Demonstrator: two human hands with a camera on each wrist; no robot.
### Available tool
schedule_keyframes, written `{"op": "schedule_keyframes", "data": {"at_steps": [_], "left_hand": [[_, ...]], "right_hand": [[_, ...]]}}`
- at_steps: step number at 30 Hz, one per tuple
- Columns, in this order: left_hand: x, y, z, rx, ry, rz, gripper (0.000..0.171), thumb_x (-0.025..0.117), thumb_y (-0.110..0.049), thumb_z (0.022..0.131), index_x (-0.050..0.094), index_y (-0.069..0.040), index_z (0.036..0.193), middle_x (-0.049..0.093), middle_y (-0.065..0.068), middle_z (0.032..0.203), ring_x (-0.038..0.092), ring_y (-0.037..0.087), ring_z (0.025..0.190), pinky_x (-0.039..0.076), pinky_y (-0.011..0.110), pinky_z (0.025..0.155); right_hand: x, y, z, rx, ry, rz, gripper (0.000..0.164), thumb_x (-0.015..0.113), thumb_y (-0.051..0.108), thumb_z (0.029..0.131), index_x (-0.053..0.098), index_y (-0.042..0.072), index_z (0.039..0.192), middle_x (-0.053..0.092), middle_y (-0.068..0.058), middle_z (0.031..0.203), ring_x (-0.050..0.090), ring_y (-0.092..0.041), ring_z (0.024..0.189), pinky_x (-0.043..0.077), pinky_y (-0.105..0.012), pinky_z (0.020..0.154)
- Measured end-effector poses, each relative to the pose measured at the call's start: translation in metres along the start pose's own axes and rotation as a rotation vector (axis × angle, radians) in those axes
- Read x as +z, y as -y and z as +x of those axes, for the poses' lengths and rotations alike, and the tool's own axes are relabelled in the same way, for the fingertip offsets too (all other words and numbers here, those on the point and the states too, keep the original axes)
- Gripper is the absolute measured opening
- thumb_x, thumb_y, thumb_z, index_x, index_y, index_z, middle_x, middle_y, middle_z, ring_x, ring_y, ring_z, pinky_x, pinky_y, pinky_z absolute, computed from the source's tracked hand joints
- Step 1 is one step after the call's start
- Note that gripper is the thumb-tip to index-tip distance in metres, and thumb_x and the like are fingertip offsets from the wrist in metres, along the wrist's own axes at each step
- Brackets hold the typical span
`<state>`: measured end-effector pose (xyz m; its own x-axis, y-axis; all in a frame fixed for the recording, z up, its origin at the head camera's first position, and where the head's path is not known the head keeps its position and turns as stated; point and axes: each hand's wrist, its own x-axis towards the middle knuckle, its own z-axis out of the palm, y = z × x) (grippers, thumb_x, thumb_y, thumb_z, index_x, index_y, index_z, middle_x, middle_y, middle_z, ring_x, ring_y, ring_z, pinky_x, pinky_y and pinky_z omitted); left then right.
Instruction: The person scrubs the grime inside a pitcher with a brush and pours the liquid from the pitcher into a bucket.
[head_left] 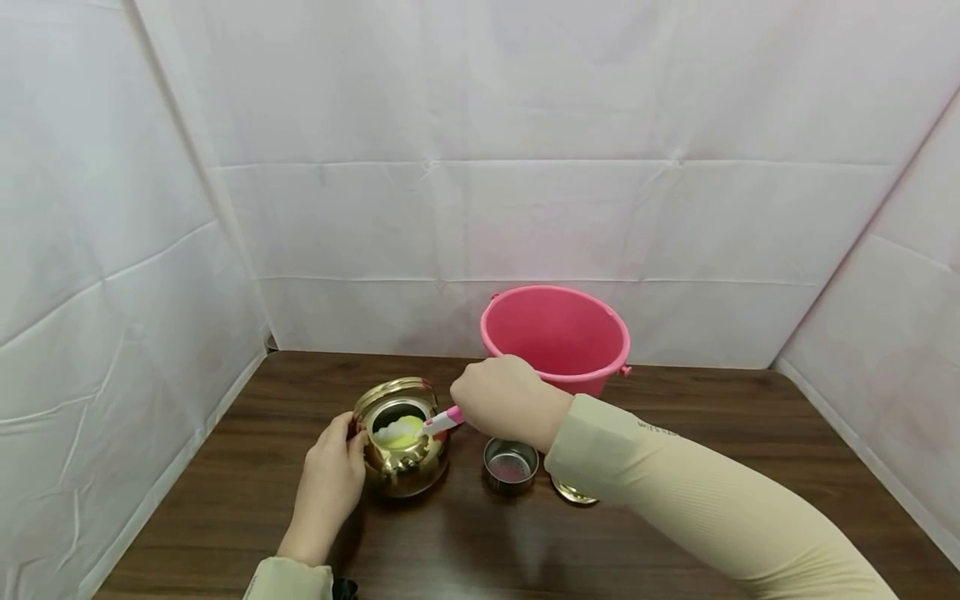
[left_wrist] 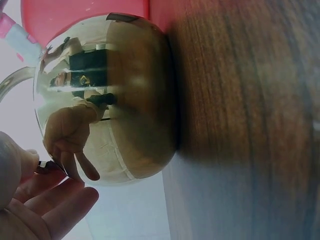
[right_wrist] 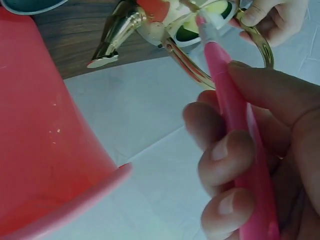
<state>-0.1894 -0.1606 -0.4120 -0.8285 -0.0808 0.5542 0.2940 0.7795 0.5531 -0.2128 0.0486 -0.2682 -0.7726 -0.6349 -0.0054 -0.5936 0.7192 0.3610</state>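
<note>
A shiny gold teapot (head_left: 408, 477) stands uncovered on the wooden table, its hoop handle (right_wrist: 187, 62) leaning over toward the left hand. My left hand (head_left: 333, 467) pinches the handle's end at the teapot's side, between thumb and fingers, as the left wrist view shows. My right hand (head_left: 510, 400) grips the pink handle of a cleaning brush (right_wrist: 232, 105), with the fingers wrapped round it. The brush's yellow and white head (head_left: 399, 432) sits in the teapot's mouth, its lower part hidden inside. The spout (right_wrist: 117, 35) points away from the left hand.
Behind the right hand stands a pink bucket (head_left: 555, 333). A small metal strainer cup (head_left: 511, 467) is on the table to the right of the teapot. Partly under the right sleeve lies a gold lid (head_left: 574, 493). White cloth walls (head_left: 450, 217) enclose the table.
</note>
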Motion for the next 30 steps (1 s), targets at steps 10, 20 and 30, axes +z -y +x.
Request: {"op": "schedule_keyframes", "data": {"at_steps": [10, 20, 30], "left_hand": [[0.002, -0.003, 0.001, 0.013, 0.022, -0.002, 0.024, 0.054, 0.001, 0.093, 0.052, 0.011, 0.114, 0.061, 0.028, 0.101, 0.063, 0.043, 0.091, 0.054, 0.050, 0.072], [0.002, -0.005, 0.001, 0.010, 0.042, -0.003, 0.023, 0.053, 0.000, 0.094, 0.052, 0.011, 0.114, 0.060, 0.028, 0.102, 0.063, 0.042, 0.091, 0.054, 0.050, 0.072], [0.001, -0.007, 0.000, 0.032, 0.034, -0.015, 0.022, 0.053, 0.001, 0.093, 0.051, 0.012, 0.112, 0.060, 0.028, 0.099, 0.063, 0.042, 0.089, 0.054, 0.049, 0.070]], "right_hand": [[-0.001, -0.004, -0.001, 0.079, 0.015, 0.042, 0.014, 0.062, 0.012, 0.084, 0.063, 0.018, 0.072, 0.064, 0.002, 0.070, 0.061, -0.015, 0.066, 0.051, -0.037, 0.048], [0.004, -0.007, 0.002, 0.063, -0.006, -0.039, 0.013, 0.065, 0.013, 0.086, 0.068, 0.020, 0.075, 0.067, 0.003, 0.072, 0.063, -0.015, 0.067, 0.052, -0.036, 0.049], [0.017, -0.006, 0.002, 0.010, -0.099, -0.146, 0.012, 0.068, 0.024, 0.087, 0.063, 0.018, 0.078, 0.063, 0.002, 0.068, 0.060, -0.015, 0.060, 0.051, -0.032, 0.047]]}}
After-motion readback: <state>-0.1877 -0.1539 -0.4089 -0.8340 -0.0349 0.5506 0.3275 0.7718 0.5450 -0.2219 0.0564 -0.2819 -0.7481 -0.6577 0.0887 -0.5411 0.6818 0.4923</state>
